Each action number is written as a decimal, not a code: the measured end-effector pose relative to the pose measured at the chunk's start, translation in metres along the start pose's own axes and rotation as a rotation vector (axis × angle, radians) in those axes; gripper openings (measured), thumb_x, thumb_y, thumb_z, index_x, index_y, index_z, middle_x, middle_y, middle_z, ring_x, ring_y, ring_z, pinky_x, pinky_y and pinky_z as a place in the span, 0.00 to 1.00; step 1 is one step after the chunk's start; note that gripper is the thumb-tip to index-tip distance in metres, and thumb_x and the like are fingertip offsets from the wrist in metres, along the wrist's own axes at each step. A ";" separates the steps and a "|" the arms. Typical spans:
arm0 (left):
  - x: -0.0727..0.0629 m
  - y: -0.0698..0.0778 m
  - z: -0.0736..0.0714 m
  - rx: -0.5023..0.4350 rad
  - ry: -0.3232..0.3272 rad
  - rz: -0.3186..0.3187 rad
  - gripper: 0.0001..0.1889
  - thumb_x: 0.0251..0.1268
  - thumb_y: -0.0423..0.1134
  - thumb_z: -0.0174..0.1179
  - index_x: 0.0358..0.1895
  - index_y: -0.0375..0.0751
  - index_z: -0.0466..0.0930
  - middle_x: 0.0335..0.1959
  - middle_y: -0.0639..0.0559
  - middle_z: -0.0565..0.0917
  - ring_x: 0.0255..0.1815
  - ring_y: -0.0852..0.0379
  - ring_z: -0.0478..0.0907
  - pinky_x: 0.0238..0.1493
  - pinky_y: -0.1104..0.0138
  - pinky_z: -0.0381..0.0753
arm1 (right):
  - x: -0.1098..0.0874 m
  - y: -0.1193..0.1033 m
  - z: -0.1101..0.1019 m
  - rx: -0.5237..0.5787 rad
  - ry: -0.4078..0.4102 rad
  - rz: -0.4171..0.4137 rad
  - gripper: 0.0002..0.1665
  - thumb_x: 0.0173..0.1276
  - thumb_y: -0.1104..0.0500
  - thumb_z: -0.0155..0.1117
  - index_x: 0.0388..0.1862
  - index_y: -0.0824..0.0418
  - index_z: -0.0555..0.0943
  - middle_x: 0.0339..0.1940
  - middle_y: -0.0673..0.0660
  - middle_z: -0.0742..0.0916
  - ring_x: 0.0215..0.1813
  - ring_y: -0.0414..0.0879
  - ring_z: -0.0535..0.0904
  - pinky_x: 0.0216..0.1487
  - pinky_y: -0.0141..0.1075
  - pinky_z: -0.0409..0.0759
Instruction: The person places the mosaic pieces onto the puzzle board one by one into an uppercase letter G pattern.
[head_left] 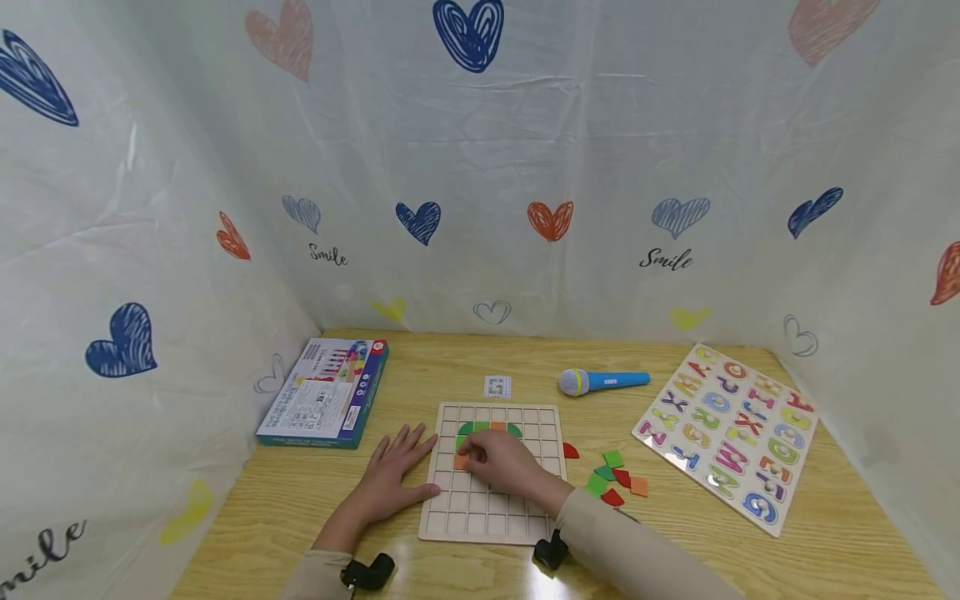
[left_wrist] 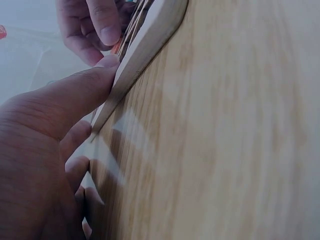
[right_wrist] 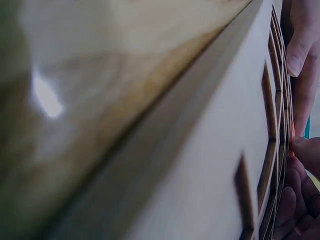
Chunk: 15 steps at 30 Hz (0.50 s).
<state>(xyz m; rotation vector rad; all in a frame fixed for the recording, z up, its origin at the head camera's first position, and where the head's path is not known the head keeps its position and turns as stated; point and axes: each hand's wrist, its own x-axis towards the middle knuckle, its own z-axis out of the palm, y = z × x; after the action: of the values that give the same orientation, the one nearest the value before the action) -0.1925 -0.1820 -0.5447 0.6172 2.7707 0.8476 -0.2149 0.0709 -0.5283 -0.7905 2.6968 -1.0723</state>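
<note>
A wooden grid board (head_left: 491, 525) lies on the table with green and orange tiles set in its upper cells. My right hand (head_left: 510, 462) reaches over it from the right, thumb and forefinger pinching an orange square tile (head_left: 461, 462) at a cell near the left edge. The orange tile (left_wrist: 117, 48) shows as a thin strip by the fingertips in the left wrist view. Fingers spread, my left hand (head_left: 393, 475) rests on the table; its thumb (left_wrist: 75, 95) touches the board's left edge. The right palm hides some of the middle cells.
Loose red, green and orange tiles (head_left: 613, 459) lie right of the board, with a red piece (head_left: 571, 451) at its edge. Around stand a small pattern card (head_left: 497, 386), a blue toy microphone (head_left: 617, 380), an alphabet puzzle board (head_left: 731, 437) and a flat box (head_left: 322, 392).
</note>
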 end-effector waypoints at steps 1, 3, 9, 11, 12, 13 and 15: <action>0.000 0.000 0.000 0.000 0.000 0.000 0.43 0.66 0.63 0.64 0.80 0.52 0.62 0.83 0.48 0.52 0.84 0.43 0.40 0.80 0.44 0.31 | 0.000 0.000 0.000 -0.002 -0.003 0.001 0.07 0.70 0.60 0.68 0.45 0.53 0.88 0.27 0.38 0.80 0.28 0.32 0.73 0.32 0.27 0.75; 0.000 0.000 0.000 0.000 -0.001 0.000 0.43 0.66 0.62 0.64 0.80 0.52 0.61 0.83 0.48 0.52 0.84 0.43 0.40 0.80 0.44 0.31 | 0.000 0.000 0.000 0.001 -0.007 0.002 0.07 0.71 0.60 0.68 0.46 0.53 0.88 0.27 0.38 0.80 0.28 0.32 0.73 0.32 0.27 0.75; 0.000 0.000 0.000 -0.001 -0.001 -0.005 0.43 0.66 0.62 0.64 0.80 0.52 0.61 0.83 0.48 0.52 0.84 0.43 0.40 0.80 0.44 0.31 | -0.003 0.000 -0.003 0.030 -0.023 -0.010 0.09 0.72 0.60 0.66 0.48 0.55 0.88 0.28 0.39 0.81 0.30 0.32 0.74 0.32 0.27 0.76; 0.000 0.000 0.000 0.000 -0.001 -0.005 0.43 0.66 0.62 0.64 0.80 0.52 0.62 0.83 0.48 0.52 0.84 0.43 0.39 0.80 0.44 0.31 | -0.005 0.000 -0.006 0.050 -0.025 -0.012 0.09 0.72 0.60 0.66 0.49 0.55 0.87 0.29 0.40 0.81 0.31 0.33 0.74 0.34 0.28 0.76; 0.000 0.000 0.001 0.000 -0.001 -0.006 0.43 0.65 0.62 0.64 0.80 0.52 0.62 0.83 0.48 0.52 0.84 0.43 0.39 0.80 0.44 0.31 | -0.006 0.001 -0.007 0.059 -0.024 -0.011 0.10 0.73 0.60 0.65 0.49 0.55 0.87 0.30 0.40 0.82 0.31 0.33 0.74 0.34 0.28 0.76; 0.000 0.000 0.001 0.001 -0.001 -0.006 0.43 0.65 0.62 0.64 0.80 0.52 0.62 0.83 0.48 0.52 0.84 0.43 0.39 0.80 0.44 0.31 | -0.007 0.002 -0.008 0.067 -0.020 -0.006 0.10 0.72 0.61 0.65 0.49 0.55 0.87 0.31 0.40 0.82 0.32 0.33 0.75 0.35 0.29 0.77; 0.001 0.000 0.001 0.001 0.001 -0.008 0.43 0.65 0.63 0.64 0.80 0.52 0.62 0.83 0.48 0.52 0.84 0.43 0.39 0.80 0.44 0.31 | -0.010 0.004 -0.010 0.082 -0.009 -0.002 0.10 0.72 0.62 0.64 0.49 0.56 0.87 0.31 0.41 0.82 0.33 0.34 0.75 0.37 0.30 0.77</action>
<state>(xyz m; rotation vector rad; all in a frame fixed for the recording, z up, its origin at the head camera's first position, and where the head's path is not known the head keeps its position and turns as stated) -0.1931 -0.1814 -0.5459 0.6061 2.7729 0.8452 -0.2115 0.0847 -0.5240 -0.7826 2.6263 -1.1686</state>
